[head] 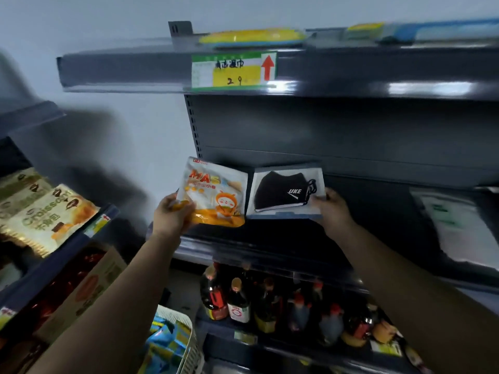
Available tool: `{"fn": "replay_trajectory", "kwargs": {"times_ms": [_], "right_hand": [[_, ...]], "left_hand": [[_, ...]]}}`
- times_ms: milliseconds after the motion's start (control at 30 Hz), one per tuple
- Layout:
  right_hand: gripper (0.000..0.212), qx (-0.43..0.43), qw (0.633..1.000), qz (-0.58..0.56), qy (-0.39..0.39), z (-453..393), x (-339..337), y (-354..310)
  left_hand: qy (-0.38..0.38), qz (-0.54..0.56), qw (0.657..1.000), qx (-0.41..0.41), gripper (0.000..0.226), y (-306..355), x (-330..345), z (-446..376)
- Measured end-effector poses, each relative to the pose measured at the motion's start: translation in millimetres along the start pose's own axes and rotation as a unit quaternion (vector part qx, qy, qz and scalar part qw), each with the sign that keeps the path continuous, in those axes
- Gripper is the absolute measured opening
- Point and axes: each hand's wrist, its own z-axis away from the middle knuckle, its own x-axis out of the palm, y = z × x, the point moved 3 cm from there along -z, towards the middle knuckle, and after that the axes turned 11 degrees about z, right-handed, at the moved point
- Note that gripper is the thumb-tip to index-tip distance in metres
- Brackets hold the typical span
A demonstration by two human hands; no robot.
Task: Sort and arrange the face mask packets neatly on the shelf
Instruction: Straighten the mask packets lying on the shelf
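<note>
Left hand (172, 211) fingers clamped on the orange packet (214, 197) at its 8 o'clock corner, right hand (330, 209) fingers pinching the black mask packet (287, 191) at 3 o'clock; both upright on the shelf (270, 247); best to square bottom edges, sides touching.

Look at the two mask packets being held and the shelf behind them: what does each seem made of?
Orange packet: thin glossy plastic film, judging by its sheen and wrinkles. Black-mask packet: probably a clear plastic front over a stiff pale card, since it looks flat. Shelf: likely dark painted metal, with a slotted upright and a dull sheen.
</note>
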Motion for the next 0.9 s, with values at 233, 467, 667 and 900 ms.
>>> {"fn": "replay_trajectory", "kwargs": {"times_ms": [233, 467, 667, 900], "right_hand": [[0.049, -0.032, 0.967, 0.224, 0.114, -13.0, -2.4, 6.2], [0.056, -0.217, 0.758, 0.606, 0.103, 19.7, 49.3, -15.9], [0.063, -0.134, 0.707, 0.694, -0.033, 12.5, 78.4, -0.6], [0.066, -0.134, 0.722, 0.678, -0.035, -0.4, 63.9, 2.0]], "left_hand": [[-0.020, -0.115, 0.993, -0.010, 0.043, -7.7, 0.6, -49.1], [-0.119, -0.573, 0.777, 0.231, 0.060, 2.3, 24.2, -60.4], [-0.252, -0.652, 0.674, 0.238, 0.060, -21.0, 47.5, -65.4], [-0.316, -0.635, 0.669, 0.221, 0.058, -17.4, 60.6, -81.6]]}}
